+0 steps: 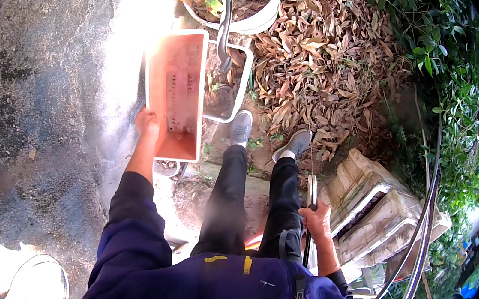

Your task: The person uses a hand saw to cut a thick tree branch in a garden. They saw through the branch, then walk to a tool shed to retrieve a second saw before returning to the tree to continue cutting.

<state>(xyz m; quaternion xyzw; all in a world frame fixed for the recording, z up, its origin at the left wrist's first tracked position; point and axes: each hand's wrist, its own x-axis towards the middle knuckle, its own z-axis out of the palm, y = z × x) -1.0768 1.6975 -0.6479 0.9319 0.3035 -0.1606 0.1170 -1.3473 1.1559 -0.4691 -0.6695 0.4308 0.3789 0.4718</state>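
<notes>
My left hand (147, 123) is closed on the left long rim of an orange-red rectangular planter box (180, 90). The box is tilted, its inside showing with a scatter of small holes or dark specks in the base. Lower right, my right hand (318, 219) is wrapped round a slim tool (312, 187) with a pale upper part and a dark lower shaft; its exact kind is unclear. Beside the planter lies a pale-rimmed rectangular tray (246, 75). Across it and the round white pot (262, 20) rests a tool with a curved dark handle (225, 29).
Dry brown leaves (324, 59) cover the ground ahead and right. Stacked dirty white foam boxes (374, 210) stand by my right arm, with dark hoses (425, 228) beyond. Green bushes (446, 62) line the right. Concrete (49, 126) spreads left, with a round pale container (39, 291) lower left.
</notes>
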